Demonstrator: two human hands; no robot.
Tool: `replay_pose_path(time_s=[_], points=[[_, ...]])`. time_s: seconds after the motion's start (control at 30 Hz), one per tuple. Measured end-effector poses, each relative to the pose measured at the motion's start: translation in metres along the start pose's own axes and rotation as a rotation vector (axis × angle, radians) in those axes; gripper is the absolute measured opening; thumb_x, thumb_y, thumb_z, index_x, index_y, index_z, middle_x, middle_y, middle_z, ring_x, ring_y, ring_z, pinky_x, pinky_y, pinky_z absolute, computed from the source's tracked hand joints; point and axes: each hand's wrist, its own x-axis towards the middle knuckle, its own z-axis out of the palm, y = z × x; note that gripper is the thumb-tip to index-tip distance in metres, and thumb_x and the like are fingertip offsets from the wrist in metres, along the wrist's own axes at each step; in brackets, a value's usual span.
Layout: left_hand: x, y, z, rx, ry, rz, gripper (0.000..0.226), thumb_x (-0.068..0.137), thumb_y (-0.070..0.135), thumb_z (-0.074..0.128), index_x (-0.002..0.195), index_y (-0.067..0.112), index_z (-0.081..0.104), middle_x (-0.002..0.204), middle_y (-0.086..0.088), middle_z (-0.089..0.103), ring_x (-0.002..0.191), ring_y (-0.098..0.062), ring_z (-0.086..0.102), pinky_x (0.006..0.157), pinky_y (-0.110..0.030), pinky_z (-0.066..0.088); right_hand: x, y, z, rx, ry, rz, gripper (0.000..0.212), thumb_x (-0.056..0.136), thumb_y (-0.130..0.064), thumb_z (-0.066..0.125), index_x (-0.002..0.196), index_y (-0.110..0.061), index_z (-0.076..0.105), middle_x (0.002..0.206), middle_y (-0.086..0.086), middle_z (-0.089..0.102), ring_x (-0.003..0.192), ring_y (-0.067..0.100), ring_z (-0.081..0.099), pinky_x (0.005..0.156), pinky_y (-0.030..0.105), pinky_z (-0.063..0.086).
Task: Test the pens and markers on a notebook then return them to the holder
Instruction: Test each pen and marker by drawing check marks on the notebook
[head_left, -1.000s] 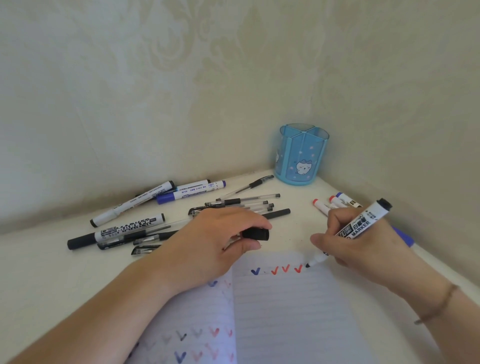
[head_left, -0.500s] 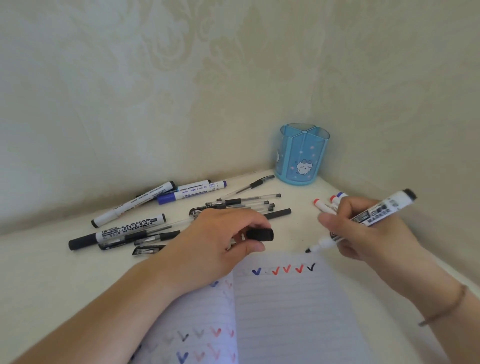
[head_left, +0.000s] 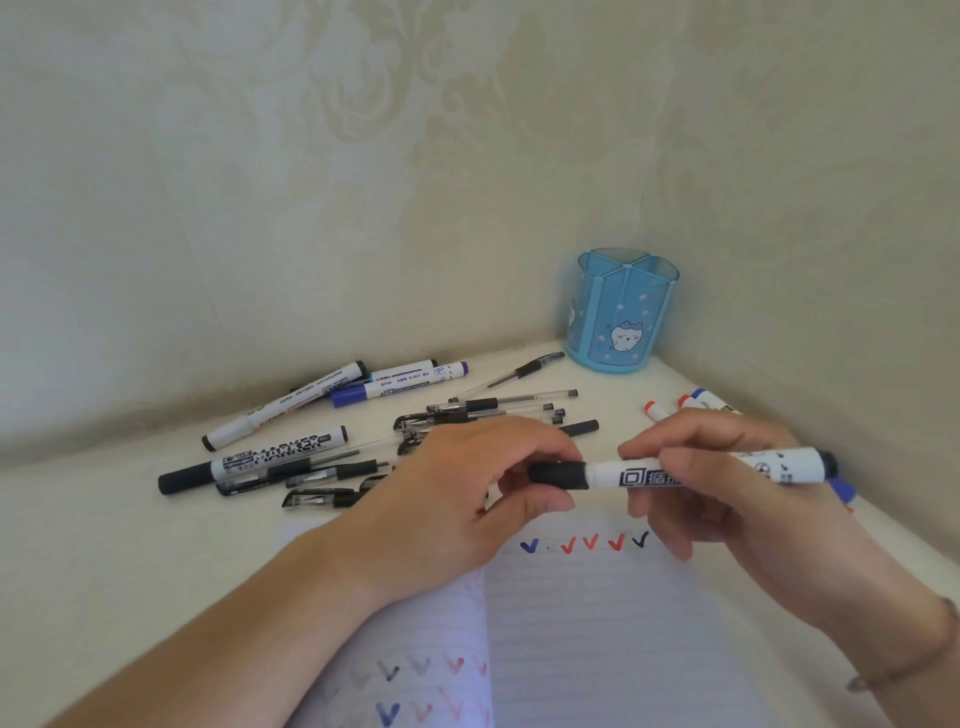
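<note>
The black marker (head_left: 701, 470) lies level in the air just above the top edge of the notebook (head_left: 597, 623), its white barrel pinched in the curled fingers of the right hand (head_left: 727, 499), while the left hand (head_left: 467, 499) pinches the black cap (head_left: 558, 475) on its tip. Whether the cap is fully seated I cannot tell; if it is only half on, it may slip off on the way to the blue holder (head_left: 621, 312), which stands well apart in the corner. The holder's narrow compartments may snag a tilted marker. The hands hide parts of the pens (head_left: 493, 410) on the counter (head_left: 104, 545); markers (head_left: 691, 402) behind the right hand are mostly covered
</note>
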Motion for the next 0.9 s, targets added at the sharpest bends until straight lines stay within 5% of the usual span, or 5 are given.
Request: replay_pose_path(time_s=[0.17, 0.33, 0.7, 0.9], points=[[0.001, 0.005, -0.002, -0.072, 0.020, -0.036, 0.017, 0.092, 0.037, 0.059, 0.103, 0.024, 0.064, 0.082, 0.015, 0.061, 0.072, -0.004, 0.055, 0.066, -0.010, 0.040, -0.002, -0.002, 0.006, 0.056, -0.036, -0.026, 0.046, 0.058, -0.060, 0.080, 0.082, -0.021, 0.075, 0.068, 0.011, 0.069, 0.041, 0.024, 0.051, 0.045, 0.026, 0.029], [-0.001, 0.008, -0.005, -0.046, -0.083, -0.037, 0.028, 0.094, 0.059, 0.033, 0.079, 0.037, 0.043, 0.059, 0.014, 0.041, 0.054, -0.004, 0.038, 0.052, -0.014, 0.025, -0.004, 0.004, 0.020, 0.133, -0.014, -0.056, 0.045, 0.061, -0.060, 0.078, 0.073, -0.017, 0.068, 0.060, 0.011, 0.064, 0.034, 0.025, 0.047, 0.042, 0.020, 0.030], [-0.005, 0.020, -0.004, -0.311, -0.126, -0.091, 0.032, 0.095, 0.048, 0.041, 0.071, 0.027, 0.047, 0.053, 0.017, 0.040, 0.049, -0.002, 0.034, 0.050, -0.010, 0.024, -0.006, 0.009, 0.039, 0.144, 0.117, -0.152, 0.036, 0.065, -0.060, 0.074, 0.065, -0.025, 0.066, 0.049, 0.005, 0.059, 0.035, 0.028, 0.053, 0.042, 0.023, 0.035], [0.001, 0.013, -0.004, -0.208, -0.031, -0.097, 0.040, 0.090, 0.063, 0.044, 0.077, 0.026, 0.054, 0.057, 0.007, 0.038, 0.052, -0.004, 0.032, 0.048, -0.024, 0.025, 0.000, 0.002, 0.029, 0.129, -0.024, -0.232, 0.033, 0.068, -0.044, 0.081, 0.093, -0.023, 0.074, 0.061, 0.002, 0.065, 0.050, 0.017, 0.056, 0.045, 0.019, 0.041]])
